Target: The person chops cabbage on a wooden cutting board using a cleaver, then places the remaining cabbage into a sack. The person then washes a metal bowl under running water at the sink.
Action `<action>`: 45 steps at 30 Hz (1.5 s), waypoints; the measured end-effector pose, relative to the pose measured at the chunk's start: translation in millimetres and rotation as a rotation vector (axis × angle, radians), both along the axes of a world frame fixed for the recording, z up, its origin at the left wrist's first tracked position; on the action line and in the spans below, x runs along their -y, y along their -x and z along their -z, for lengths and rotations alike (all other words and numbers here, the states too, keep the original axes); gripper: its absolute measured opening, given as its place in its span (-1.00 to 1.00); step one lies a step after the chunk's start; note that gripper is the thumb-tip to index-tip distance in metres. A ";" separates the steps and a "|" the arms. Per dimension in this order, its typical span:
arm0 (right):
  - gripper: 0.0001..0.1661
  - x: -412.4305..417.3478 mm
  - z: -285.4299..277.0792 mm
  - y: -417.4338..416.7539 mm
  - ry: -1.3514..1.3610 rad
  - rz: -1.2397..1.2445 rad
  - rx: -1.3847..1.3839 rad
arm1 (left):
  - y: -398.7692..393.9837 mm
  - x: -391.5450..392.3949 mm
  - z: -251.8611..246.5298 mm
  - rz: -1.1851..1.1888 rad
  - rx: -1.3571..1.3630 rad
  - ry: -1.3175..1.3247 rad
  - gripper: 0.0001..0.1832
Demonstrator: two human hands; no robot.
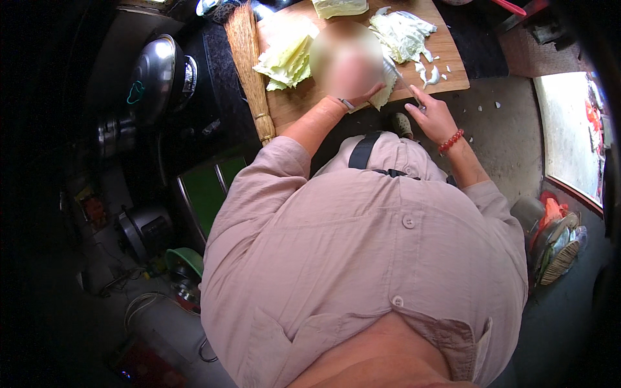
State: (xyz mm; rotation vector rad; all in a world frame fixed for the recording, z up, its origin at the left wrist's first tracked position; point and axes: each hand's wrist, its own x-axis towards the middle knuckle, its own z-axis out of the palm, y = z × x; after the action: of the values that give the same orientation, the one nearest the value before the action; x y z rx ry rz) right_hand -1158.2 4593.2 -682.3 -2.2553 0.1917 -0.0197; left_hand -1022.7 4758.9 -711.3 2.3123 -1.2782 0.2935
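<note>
My right hand [432, 115] grips a kitchen knife [406, 83] by its handle, the blade pointing up and left towards a napa cabbage leaf [384, 92]. On the near edge of the wooden cutting board [453, 76], my left hand [361, 98] is at that leaf, with the thumb showing beside it. A blurred patch covers its fingers, so their grip is hidden. Left of the blur lies a stack of cabbage leaves [287, 63]. Cut cabbage pieces [401, 36] are heaped to the right, with small white scraps near the knife. A pale cabbage chunk [339, 7] sits at the far edge.
A straw brush [245, 53] lies along the board's left side. Further left stands a metal pan or lid [157, 72] on a dark surface. White scraps dot the floor [509, 131] at right, near a heap of cardboard and bags [560, 247]. A green basin [187, 259] is low left.
</note>
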 end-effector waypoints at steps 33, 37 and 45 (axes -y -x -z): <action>-0.56 -14.1 40.8 -94.6 0.569 -0.212 -0.255 | -12.1 -26.0 65.1 -0.070 0.099 0.196 -0.59; -0.61 -12.9 40.5 -87.6 0.397 -0.208 -0.157 | -8.2 -30.3 71.1 -0.060 0.089 0.228 -0.57; -0.60 -37.1 4.4 -44.2 0.437 -0.199 -0.146 | -1.9 -34.2 72.0 -0.078 0.077 0.244 -0.44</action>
State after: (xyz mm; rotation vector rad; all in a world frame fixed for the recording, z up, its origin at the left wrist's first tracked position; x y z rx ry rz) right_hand -1114.0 4630.3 -686.7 -2.7042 0.0406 0.2302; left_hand -1020.8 4793.0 -783.3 2.1624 -1.1206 0.5385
